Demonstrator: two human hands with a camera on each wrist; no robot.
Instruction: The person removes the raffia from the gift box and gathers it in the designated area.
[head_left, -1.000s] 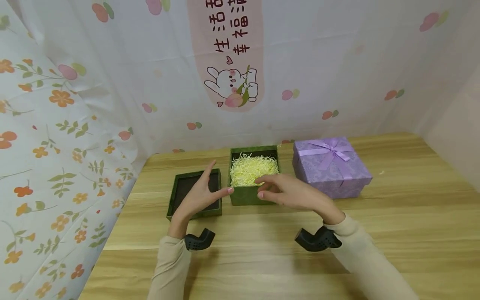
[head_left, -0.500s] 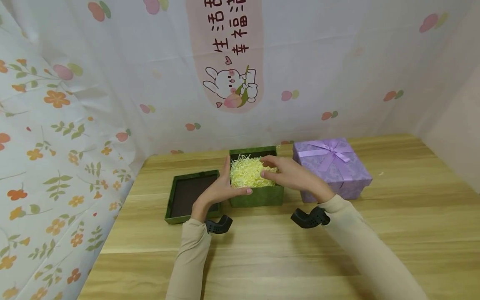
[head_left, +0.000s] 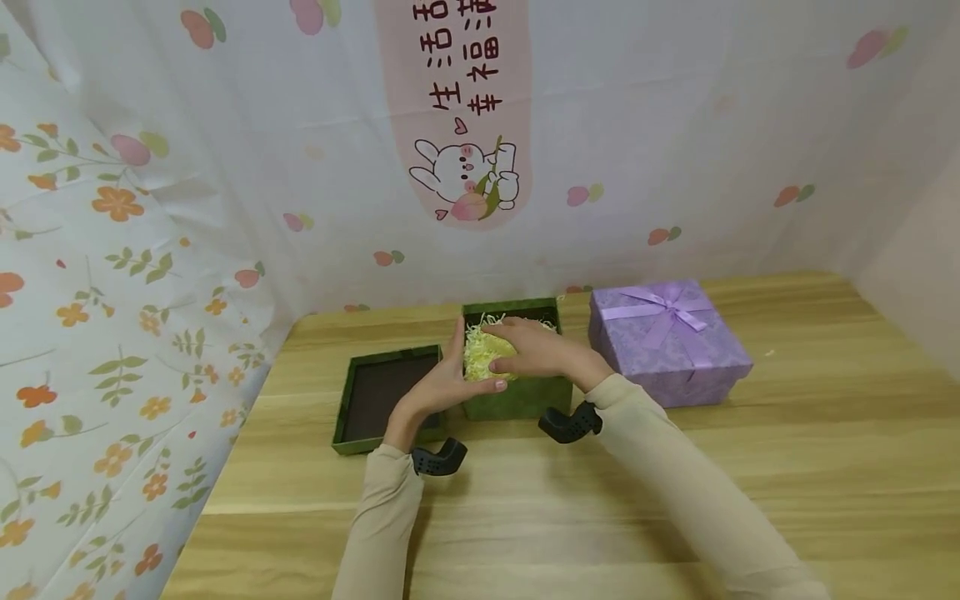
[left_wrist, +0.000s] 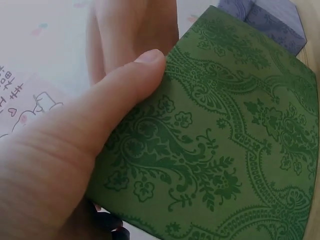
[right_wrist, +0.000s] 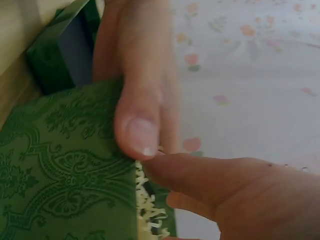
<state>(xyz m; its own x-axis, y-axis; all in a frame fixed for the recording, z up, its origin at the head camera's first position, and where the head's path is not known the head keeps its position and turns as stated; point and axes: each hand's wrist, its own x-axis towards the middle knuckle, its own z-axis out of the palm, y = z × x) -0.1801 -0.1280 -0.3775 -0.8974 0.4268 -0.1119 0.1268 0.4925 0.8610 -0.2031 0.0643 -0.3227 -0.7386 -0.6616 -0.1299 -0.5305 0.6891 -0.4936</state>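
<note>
A green patterned box (head_left: pixel 521 400) stands open on the table, filled with pale yellow shredded paper (head_left: pixel 477 354). My left hand (head_left: pixel 438 383) holds its front left corner, with the thumb on the front face near the rim and the fingers along the left side. Over the filling lies my right hand (head_left: pixel 543 350), fingers stretched to the left and touching the shreds, thumb nearer the front rim. In the right wrist view, some shredded paper (right_wrist: pixel 147 205) shows along the rim of the green box (right_wrist: pixel 65 175), close to both thumbs. The palm hides much of the filling.
Left of the box lies a green lid (head_left: pixel 386 400), its dark inside facing up. A purple gift box (head_left: pixel 682 354) with a ribbon bow stands to the right. Behind the wooden table (head_left: pixel 525 517) hangs a printed curtain (head_left: pixel 637 125); a floral one (head_left: pixel 112 333) hangs at the left.
My left hand has moved right from above the lid onto the box's corner. My right hand has gone from the front rim into the filling and then left across it.
</note>
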